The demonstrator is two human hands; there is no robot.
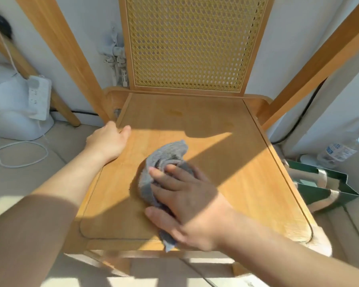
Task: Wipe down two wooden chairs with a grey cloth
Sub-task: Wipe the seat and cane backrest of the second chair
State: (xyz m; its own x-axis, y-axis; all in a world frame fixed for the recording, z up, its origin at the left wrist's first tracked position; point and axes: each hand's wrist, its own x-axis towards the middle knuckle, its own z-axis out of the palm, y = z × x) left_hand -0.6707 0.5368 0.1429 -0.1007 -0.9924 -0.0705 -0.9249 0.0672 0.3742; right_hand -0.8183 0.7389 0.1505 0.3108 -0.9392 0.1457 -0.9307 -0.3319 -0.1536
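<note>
A wooden chair fills the view, its flat seat (pixel 226 162) facing me and its woven cane back (pixel 191 42) upright behind. My right hand (pixel 187 201) presses a crumpled grey cloth (pixel 164 160) onto the middle of the seat, fingers spread over it. My left hand (pixel 109 140) grips the seat's left edge, thumb on top and fingers curled over the side. Two faint marks show on the seat near the back. No second chair is visible.
A white appliance (pixel 10 104) with a power strip (pixel 38 96) and looped white cable (pixel 19 154) sits on the floor at left. A green paper bag (pixel 327 185) and a plastic bottle (pixel 340 151) lie at right. Slanted wooden legs rise on both sides.
</note>
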